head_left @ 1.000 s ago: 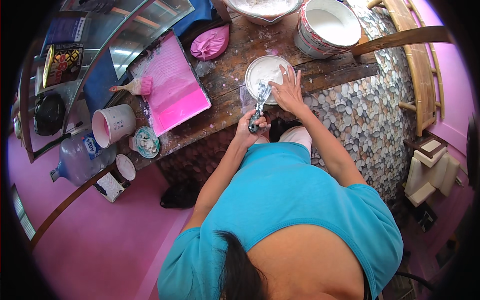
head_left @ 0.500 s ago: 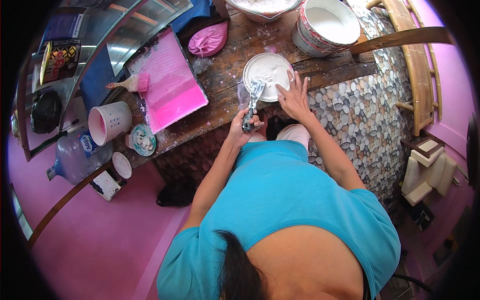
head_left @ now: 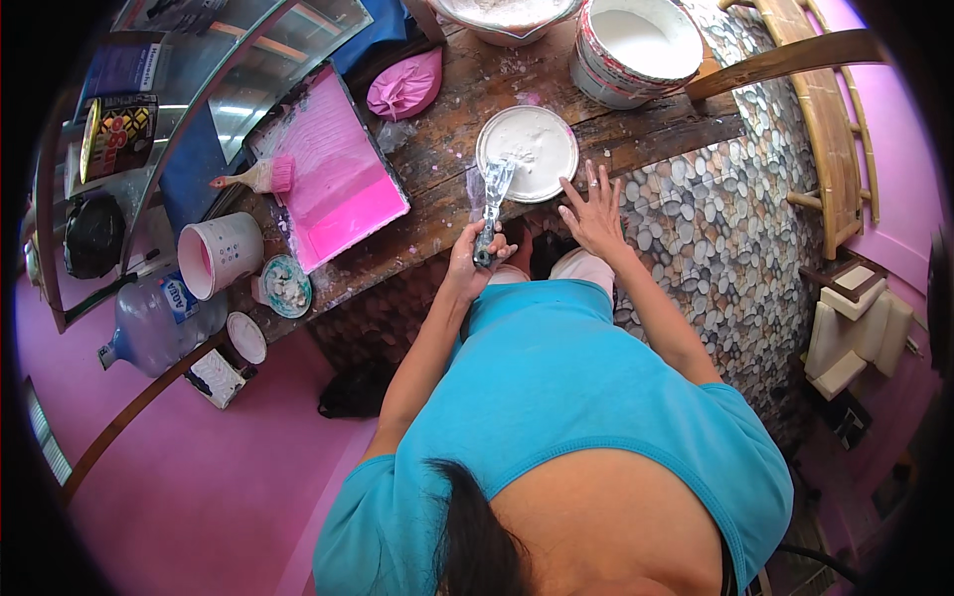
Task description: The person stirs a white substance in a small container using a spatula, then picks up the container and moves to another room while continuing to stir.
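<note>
My left hand (head_left: pixel 475 260) is closed round the dark handle of a putty knife (head_left: pixel 498 182), whose blade is smeared with white. The blade's tip reaches over the near-left part of a round white lid (head_left: pixel 543 149) that carries white paste and lumps. This lid lies on the wooden table near its front edge. Just right of the lid, my right hand (head_left: pixel 596 221) is spread with its fingers apart and nothing in it. One of its fingertips is close to the lid's rim; whether it touches, I cannot tell.
Left of the lid lies a paint tray (head_left: pixel 350 221) with pink paint, a brush (head_left: pixel 260 176) on its edge. A bucket (head_left: pixel 621 84) of white stuff and a basin (head_left: pixel 509 25) stand behind. A pink bag (head_left: pixel 405 83), white tub (head_left: pixel 221 254) and water jug (head_left: pixel 164 320) are leftward.
My right hand has drawn back from the top of the lid toward its right side, fingers spreading. The putty knife has moved slightly down and left, still in my left hand.
</note>
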Available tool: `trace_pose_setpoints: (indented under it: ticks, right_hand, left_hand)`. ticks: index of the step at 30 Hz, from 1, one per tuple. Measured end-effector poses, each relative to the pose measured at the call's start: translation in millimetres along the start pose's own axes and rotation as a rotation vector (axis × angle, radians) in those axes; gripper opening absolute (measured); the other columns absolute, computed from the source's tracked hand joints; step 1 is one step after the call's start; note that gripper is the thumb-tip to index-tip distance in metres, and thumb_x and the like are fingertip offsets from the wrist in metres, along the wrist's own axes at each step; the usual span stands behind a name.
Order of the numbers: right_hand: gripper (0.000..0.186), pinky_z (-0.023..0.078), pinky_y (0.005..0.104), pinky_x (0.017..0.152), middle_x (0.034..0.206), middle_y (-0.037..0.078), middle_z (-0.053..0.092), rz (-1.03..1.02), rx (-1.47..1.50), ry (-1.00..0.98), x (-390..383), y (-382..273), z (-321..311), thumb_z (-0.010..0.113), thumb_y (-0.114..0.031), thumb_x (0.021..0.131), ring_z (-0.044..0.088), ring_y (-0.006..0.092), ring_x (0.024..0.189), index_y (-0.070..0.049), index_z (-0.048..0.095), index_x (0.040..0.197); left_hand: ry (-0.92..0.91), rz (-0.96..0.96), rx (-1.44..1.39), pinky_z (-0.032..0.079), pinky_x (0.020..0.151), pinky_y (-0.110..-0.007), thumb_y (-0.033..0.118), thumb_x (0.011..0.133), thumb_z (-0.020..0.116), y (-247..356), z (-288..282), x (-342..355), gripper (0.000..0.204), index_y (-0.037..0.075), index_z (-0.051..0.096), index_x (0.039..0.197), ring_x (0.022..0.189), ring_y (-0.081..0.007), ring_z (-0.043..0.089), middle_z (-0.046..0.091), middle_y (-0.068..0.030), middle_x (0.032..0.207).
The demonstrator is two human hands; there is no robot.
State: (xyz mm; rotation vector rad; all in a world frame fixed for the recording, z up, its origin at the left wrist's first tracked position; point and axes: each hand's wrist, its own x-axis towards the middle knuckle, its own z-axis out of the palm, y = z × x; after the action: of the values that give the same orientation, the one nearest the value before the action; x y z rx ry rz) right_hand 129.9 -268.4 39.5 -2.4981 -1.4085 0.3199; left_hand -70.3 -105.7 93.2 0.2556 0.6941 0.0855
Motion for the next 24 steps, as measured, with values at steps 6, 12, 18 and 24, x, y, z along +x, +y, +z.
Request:
trace_pose_setpoints:
  ticks: [6,12,18,24]
  right_hand:
    - [0.045,0.01,0.0579,0.114,0.153,0.023,0.019,-0.014,0.049,0.051,-5,1,-15,0.053,-0.036,0.093,0.013,0.0431,0.142,-0.019,0.051,0.135]
    - [0.036,0.024,0.0511,0.112,0.148,0.024,0.027,0.145,0.34,0.129,-3,-8,-19,0.057,-0.03,0.092,0.025,0.0445,0.135,-0.014,0.061,0.124]
    - [0.031,0.032,0.046,0.105,0.135,0.021,0.042,0.327,0.605,0.133,0,-35,-24,0.055,-0.03,0.095,0.038,0.0382,0.124,-0.012,0.068,0.116]
    - [0.031,0.048,0.0303,0.08,0.108,0.013,0.063,0.344,1.14,0.015,-2,-42,0,0.061,-0.023,0.094,0.06,0.0171,0.092,0.001,0.064,0.113]
  left_hand:
    - [-0.044,0.024,-0.034,0.042,0.099,-0.04,0.027,0.1,0.034,0,1,-1,0.025,0.007,0.05,0.096,0.064,-0.0165,0.052,0.045,0.0001,0.061]
    - [-0.011,0.13,0.181,0.046,0.088,-0.037,0.028,0.101,0.033,-13,14,4,0.028,0.005,0.05,0.101,0.07,-0.0184,0.054,0.05,-0.0033,0.066]
    - [0.033,0.145,0.447,0.048,0.073,-0.028,0.032,0.104,0.031,-33,42,18,0.031,0.008,0.051,0.104,0.076,-0.015,0.059,0.06,-0.0061,0.077]
    - [0.029,0.281,0.736,0.049,0.083,-0.03,0.038,0.104,0.03,-63,23,64,0.049,0.0,0.049,0.129,0.088,-0.0189,0.063,0.066,-0.0121,0.099]
